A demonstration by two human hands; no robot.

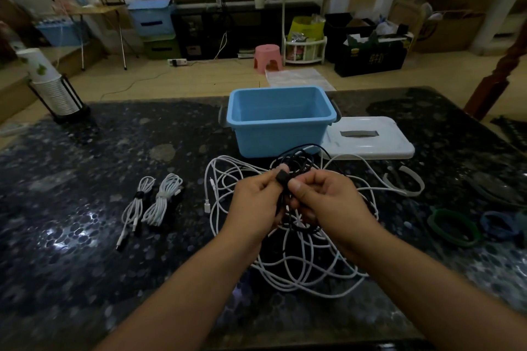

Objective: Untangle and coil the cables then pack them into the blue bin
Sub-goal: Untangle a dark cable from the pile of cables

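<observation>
Both hands hold a black cable (296, 164) above the table (85, 179); the left hand (256, 202) and right hand (325, 202) pinch it with curled fingers; white cables (299, 265) lie tangled below; the blue bin (281, 120) sits just behind; two coiled cables (154, 202) lie left.

Bare forearms, no sleeves visible
</observation>
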